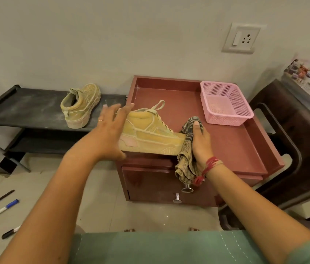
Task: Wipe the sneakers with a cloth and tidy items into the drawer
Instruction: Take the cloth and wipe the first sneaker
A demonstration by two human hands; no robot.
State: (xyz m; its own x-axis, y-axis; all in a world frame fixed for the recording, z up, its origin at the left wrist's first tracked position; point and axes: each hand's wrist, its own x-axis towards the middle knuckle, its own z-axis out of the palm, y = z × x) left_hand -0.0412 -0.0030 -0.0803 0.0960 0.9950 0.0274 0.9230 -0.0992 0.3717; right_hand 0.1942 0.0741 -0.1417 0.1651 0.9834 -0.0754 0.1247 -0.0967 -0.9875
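Sneaker point(150, 134) on counter point(226, 147) front edge, long axis L–R. Heel at left hand point(110, 130), fingers straight & apart. Toe touches cloth point(187, 145), clamped in right hand point(200, 141) fingers, so right is nearer for wiping.

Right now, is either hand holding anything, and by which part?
The right hand grips the cloth by its bunched middle; the left hand lies open at the sneaker heel.
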